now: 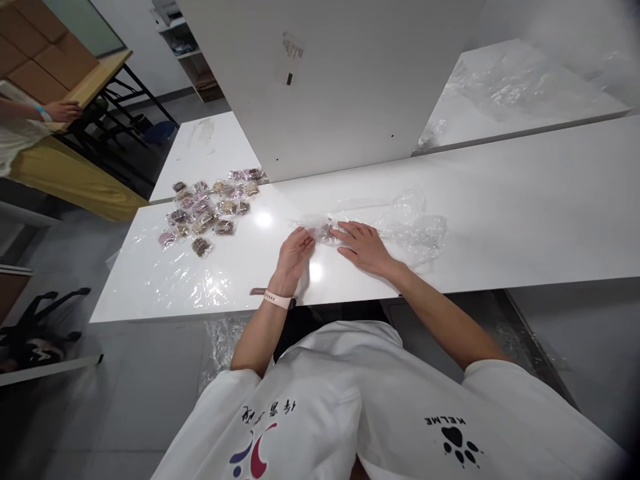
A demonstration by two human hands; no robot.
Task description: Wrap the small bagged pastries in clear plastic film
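Observation:
On the white table, a small brown item in clear wrapping (pixel 327 232) lies between my two hands. My left hand (pixel 296 253) has its fingers curled together at the left edge of the clear plastic around it. Fingers spread, my right hand (pixel 367 249) rests on the plastic from the right, fingertips touching the brown item. A crumpled clear plastic bag (pixel 417 230) stretches out to the right beyond that hand. Off to the left lies a loose group of wrapped small snacks (pixel 203 217), brown, tan and pinkish, each in its own clear packet.
An upright white panel (pixel 340 87) stands behind my hands. A brown strip (pixel 258 291) lies near the table's front edge by my left wrist. More clear plastic (pixel 500 83) covers the surface at back right. Another person's hand (pixel 63 111) rests by a wooden table with cardboard boxes (pixel 43 50).

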